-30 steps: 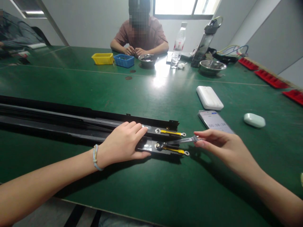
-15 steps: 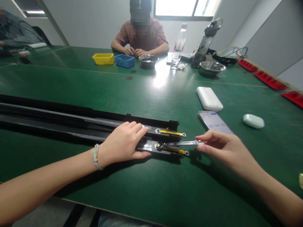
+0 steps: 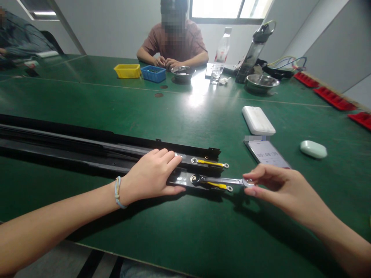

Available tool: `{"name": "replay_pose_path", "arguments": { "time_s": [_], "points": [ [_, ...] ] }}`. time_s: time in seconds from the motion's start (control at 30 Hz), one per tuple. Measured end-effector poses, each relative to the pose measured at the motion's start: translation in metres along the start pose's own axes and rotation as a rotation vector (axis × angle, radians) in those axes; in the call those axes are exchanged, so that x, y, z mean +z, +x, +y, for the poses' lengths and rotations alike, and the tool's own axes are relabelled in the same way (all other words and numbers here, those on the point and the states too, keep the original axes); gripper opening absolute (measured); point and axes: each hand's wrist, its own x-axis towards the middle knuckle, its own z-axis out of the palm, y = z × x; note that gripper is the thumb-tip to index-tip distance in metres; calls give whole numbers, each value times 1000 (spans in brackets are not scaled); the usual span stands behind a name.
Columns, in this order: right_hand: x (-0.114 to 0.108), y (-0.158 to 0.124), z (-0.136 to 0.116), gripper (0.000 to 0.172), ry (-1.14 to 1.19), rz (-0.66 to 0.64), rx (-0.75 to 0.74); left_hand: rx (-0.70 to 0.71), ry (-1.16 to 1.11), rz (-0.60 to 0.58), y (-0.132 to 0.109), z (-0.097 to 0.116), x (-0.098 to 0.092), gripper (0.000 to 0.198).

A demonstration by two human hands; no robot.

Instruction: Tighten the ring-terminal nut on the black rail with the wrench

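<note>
My left hand [image 3: 152, 173] lies over two long black metal rails [image 3: 95, 154] near their right end, its thumb along the near edge and its fingers over the far rail. In my right hand [image 3: 278, 185] a silver wrench [image 3: 223, 180] is pinched by its outer end between thumb and fingers. The wrench's dark ring head sits around a nut [image 3: 194, 178] on the near rail. Beside the wrench runs a yellow-sleeved wire [image 3: 220, 186] with a ring terminal. A second yellow-sleeved wire [image 3: 211, 163] is fastened on the far rail.
Right of the rails lie a phone [image 3: 266, 152], a white power bank [image 3: 258, 120] and a pale green case [image 3: 313, 149]. Farther back stand yellow [image 3: 127, 71] and blue [image 3: 153, 74] bins, metal bowls [image 3: 262, 83] and bottles [image 3: 220, 56]. A person [image 3: 174, 42] sits opposite.
My right hand and the wrench's outer end have moved slightly right and down in the view. The wrench head remains at the nut, and my left hand stays in place.
</note>
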Motion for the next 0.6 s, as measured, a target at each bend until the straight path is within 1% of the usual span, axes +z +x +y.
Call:
{"name": "replay_pose_path", "arguments": {
  "time_s": [0.27, 0.47, 0.6],
  "points": [
    [11, 5, 7, 25, 82, 201, 21, -1, 5, -4, -2, 1, -2, 59],
    [14, 7, 14, 26, 111, 257, 13, -4, 12, -4, 0, 3, -3, 59],
    [12, 6, 13, 26, 95, 248, 10, -7, 10, -5, 0, 4, -2, 58]
  ]
}}
